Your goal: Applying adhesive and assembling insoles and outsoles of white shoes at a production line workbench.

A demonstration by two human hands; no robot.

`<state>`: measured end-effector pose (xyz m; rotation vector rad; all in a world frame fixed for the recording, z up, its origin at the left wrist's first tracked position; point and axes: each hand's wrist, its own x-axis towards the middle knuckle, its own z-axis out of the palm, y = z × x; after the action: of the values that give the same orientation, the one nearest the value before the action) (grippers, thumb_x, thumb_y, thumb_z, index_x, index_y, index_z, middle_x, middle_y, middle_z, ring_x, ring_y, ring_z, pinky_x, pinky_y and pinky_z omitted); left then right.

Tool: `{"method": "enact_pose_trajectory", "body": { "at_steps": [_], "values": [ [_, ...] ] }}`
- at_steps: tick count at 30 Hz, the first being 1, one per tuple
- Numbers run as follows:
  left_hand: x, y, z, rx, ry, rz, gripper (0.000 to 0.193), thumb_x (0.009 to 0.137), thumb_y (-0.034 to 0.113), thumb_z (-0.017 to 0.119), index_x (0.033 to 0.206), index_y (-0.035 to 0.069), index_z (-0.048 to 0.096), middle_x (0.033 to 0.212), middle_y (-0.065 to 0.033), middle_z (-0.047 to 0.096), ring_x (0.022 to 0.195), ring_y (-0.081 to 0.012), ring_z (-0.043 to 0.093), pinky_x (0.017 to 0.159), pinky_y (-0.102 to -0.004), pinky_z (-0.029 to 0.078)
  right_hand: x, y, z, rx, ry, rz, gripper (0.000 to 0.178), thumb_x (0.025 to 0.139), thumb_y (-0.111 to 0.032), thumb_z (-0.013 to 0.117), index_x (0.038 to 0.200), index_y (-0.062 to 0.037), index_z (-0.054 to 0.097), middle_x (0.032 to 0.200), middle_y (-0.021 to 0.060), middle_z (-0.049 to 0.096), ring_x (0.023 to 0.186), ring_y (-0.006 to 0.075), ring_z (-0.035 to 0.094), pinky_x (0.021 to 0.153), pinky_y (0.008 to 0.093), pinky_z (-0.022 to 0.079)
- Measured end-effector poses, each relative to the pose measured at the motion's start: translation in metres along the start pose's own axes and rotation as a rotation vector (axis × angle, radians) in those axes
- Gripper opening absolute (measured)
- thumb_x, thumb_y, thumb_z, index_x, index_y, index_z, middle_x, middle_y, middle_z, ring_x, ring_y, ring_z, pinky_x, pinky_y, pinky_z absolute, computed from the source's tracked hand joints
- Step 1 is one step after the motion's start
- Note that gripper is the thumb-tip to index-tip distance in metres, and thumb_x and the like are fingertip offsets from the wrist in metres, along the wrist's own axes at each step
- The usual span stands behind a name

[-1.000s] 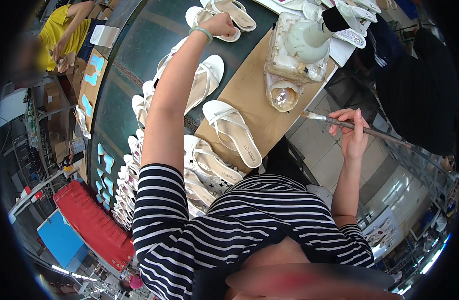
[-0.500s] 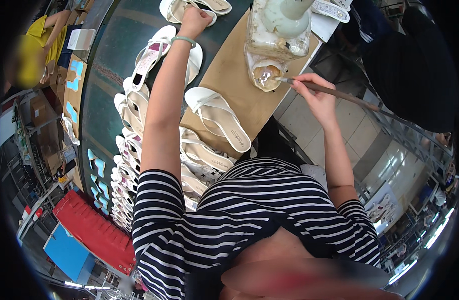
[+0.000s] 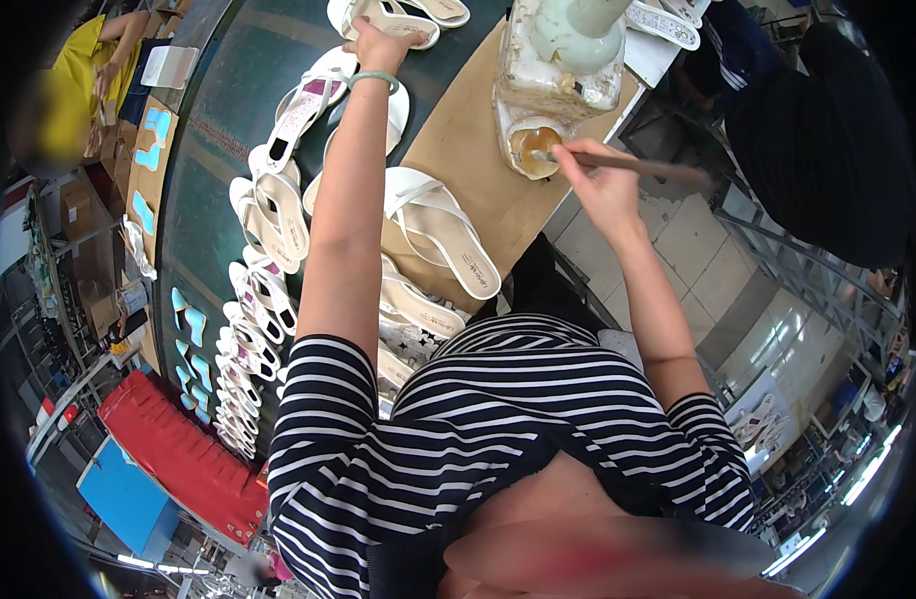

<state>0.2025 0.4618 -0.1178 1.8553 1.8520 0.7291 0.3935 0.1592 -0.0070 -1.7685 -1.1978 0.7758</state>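
Note:
At the far side of the green work surface, my left hand (image 3: 383,50) grips the heel end of a white sandal (image 3: 396,24), thumb on one side and fingers on the other. Part of the grip is hidden by the hand itself. My right hand (image 3: 603,190) pinches a brush (image 3: 617,163) with a brown handle. Its tip dips into a round, crusted cup (image 3: 518,137) of amber, glue-like liquid. That cup sits at the front of a stained pale block (image 3: 553,85). A white thong sandal (image 3: 443,225) lies nearest between my arms, on brown cardboard (image 3: 458,130).
White sandals (image 3: 268,220) stand in a long row along the green surface (image 3: 218,110), left of my arm. Blue cut pieces (image 3: 193,369) lie beyond them. A person in yellow (image 3: 83,60) is at far left. Dark chair-like backing (image 3: 817,150) stands at right.
My left hand has shifted its hold on the far sandal, fingers now spread about its end. My right hand has moved slightly left, bringing the brush deeper over the cup. The sandals appear shifted on the surface.

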Motion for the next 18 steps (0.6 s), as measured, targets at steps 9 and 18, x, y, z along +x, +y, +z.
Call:
{"method": "enact_pose_trajectory", "body": {
  "at_steps": [9, 18],
  "values": [
    [-0.004, -0.012, 0.009, -1.02, -0.334, -0.225, 0.131, 0.06, -0.011, 0.079, 0.145, 0.019, -0.015, 0.134, -0.0234, 0.034, 0.106, -0.0333, 0.057, 0.079, -0.0404, 0.057, -0.018, 0.002, -0.012, -0.106, -0.101, -0.16, 0.01, 0.082, -0.007, 0.072, 0.083, 0.0019, 0.068, 0.07, 0.0083, 0.065, 0.064, 0.0103, 0.061, 0.059, 0.0229, 0.048],
    [-0.008, -0.013, 0.007, -1.043, -0.395, -0.334, 0.131, 0.068, -0.012, 0.071, 0.141, 0.025, -0.032, 0.131, -0.0211, 0.04, 0.102, -0.0319, 0.058, 0.079, -0.0457, 0.056, -0.031, 0.011, -0.015, 0.051, -0.03, 0.016, 0.02, 0.089, -0.009, 0.065, 0.072, 0.0017, 0.062, 0.062, 0.0031, 0.061, 0.053, 0.0074, 0.057, 0.048, 0.0213, 0.042]
  ]
}}
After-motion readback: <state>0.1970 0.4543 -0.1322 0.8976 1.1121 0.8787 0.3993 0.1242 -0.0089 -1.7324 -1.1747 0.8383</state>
